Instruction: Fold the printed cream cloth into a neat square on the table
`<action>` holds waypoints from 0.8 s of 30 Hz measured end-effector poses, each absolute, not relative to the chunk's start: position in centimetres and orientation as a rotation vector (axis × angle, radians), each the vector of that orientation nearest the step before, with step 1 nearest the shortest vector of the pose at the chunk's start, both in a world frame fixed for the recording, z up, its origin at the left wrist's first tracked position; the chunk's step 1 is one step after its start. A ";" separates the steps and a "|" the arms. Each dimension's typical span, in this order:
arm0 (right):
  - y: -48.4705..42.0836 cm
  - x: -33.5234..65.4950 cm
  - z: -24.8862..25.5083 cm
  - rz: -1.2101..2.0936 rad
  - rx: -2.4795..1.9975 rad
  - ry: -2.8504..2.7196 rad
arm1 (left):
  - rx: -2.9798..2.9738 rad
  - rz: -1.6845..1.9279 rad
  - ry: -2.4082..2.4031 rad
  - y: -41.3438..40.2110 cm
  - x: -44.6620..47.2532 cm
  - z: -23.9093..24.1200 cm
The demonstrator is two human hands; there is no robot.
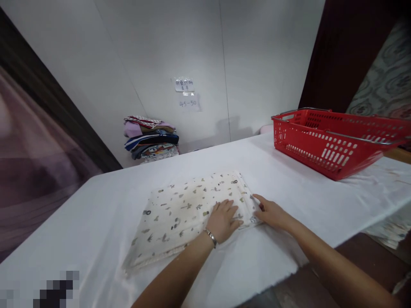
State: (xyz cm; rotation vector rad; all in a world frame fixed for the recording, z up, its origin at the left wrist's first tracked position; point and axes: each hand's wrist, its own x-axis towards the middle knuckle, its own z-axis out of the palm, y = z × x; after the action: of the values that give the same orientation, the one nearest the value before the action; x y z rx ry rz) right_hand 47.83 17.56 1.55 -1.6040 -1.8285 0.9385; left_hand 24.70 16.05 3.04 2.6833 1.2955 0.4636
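A white cloth with small grey and olive prints (186,209) lies folded into a flat rectangle on the white-covered table (105,205). On top of it, toward its right part, rests my left hand (223,220), palm down with the fingers stretched out; a silver bracelet circles that wrist. At the cloth's right edge, my right hand (271,212) has its thumb and fingers curled round the folded border, pinching it. The fingertips of the right hand are partly hidden by the cloth and the hand itself.
A red plastic basket (314,149) with metal handles stands at the table's right side. Folded clothes (152,139) are stacked at the far edge by the wall. Two paper signs (189,102) hang above. Pinkish sheer fabric (38,171) hangs at the left.
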 end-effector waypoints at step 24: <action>37.5 42.3 2.6 1.005 -1.751 -1.616 | 2.551 0.259 1.300 15.2 24.3 2.5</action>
State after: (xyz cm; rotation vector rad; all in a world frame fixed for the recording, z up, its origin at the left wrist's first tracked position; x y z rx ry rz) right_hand 42.34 37.50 2.64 -1.7511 -1.6160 1.0046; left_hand 24.28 15.17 2.55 2.5513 1.3002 0.2591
